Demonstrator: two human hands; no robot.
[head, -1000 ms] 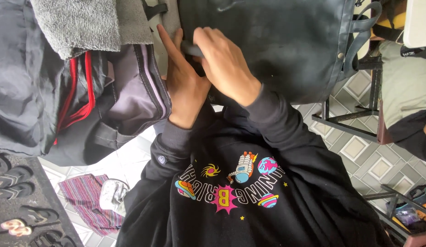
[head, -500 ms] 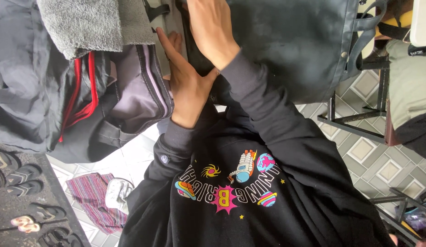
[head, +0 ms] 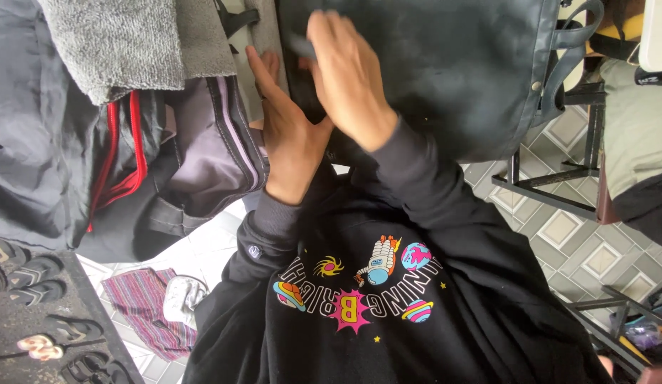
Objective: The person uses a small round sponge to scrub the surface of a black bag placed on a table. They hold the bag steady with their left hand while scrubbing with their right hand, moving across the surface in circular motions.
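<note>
Dark blue-grey leather bag [head: 452, 71] under both hands. Right hand [head: 348, 78] now flat, fingers spread on bag's front, no longer reaching higher. Left hand [head: 288, 139] stays open-palmed along bag's edge, beside purple-lined black backpack [head: 196, 156].

The tiled floor [head: 558, 235] carries most of what shows. Its tiles are pale grey with diamond-shaped insets. A dark metal stand [head: 537, 188] rests its legs on it, right of the person's dark sweatshirt. Left of that sweatshirt, a striped pink and purple cloth [head: 142, 313] lies flat on the tiles, and a crumpled white and grey cloth [head: 181, 299] rests partly on it. Further left of the sweatshirt, a dark mat or rack [head: 46, 320] carries several pairs of sandals [head: 32, 274].
</note>
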